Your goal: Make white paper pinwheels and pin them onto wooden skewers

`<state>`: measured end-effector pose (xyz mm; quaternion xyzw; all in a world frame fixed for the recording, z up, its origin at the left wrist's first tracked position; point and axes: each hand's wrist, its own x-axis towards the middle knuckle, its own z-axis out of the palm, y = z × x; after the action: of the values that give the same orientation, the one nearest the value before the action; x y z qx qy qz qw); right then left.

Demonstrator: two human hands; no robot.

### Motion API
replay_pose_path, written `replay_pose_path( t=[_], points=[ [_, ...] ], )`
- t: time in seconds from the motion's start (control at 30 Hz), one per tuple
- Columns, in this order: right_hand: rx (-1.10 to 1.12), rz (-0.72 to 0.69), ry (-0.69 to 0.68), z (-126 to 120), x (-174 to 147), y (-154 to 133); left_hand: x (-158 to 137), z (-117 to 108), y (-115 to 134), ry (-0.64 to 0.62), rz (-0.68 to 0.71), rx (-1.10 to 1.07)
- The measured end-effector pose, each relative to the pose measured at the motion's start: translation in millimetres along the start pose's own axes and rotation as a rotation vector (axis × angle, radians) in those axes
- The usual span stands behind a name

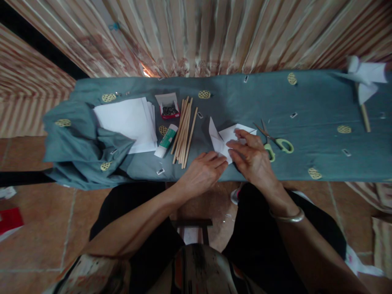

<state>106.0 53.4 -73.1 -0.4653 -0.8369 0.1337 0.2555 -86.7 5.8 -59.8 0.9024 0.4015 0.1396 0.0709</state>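
Observation:
A piece of white paper (217, 143), cut and partly folded with one flap standing up, lies near the table's front edge. My left hand (203, 169) is closed on its lower left edge, the fingertips pressed together there. Over the right part of the paper is my right hand (251, 157), its fingers bent and spread on the sheet, the thumb close to the middle. Just right of that hand rest scissors (277, 141) with light green handles, blades slightly apart. Part of the paper is hidden under my fingers.
Left of the paper lie several wooden sticks (185, 132), a glue stick (166, 141), an open small box (169, 109) of dark pins or tacks, and a stack of white paper (127, 122). A paper pinwheel (366, 81) on a stick sits far right. The table has a green cloth (321, 106).

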Motion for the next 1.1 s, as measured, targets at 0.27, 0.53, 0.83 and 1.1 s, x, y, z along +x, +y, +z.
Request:
replay_pose_path(
  t=[0.27, 0.53, 0.83, 1.1],
  points=[
    [-0.121, -0.02, -0.01, 11, -11, -12, 1, 0, 0, -0.033, -0.009, 0.0],
    [-0.114, -0.002, 0.013, 23, -24, -10, 2, 1, 0, -0.026, -0.024, -0.019],
    [-0.129, -0.03, 0.029, 24, -25, -12, 4, 4, -1, -0.002, -0.001, -0.001],
    [-0.016, 0.082, 0.102, -10, -10, 0, 7, 3, 0, 0.021, 0.007, 0.026]
  ],
)
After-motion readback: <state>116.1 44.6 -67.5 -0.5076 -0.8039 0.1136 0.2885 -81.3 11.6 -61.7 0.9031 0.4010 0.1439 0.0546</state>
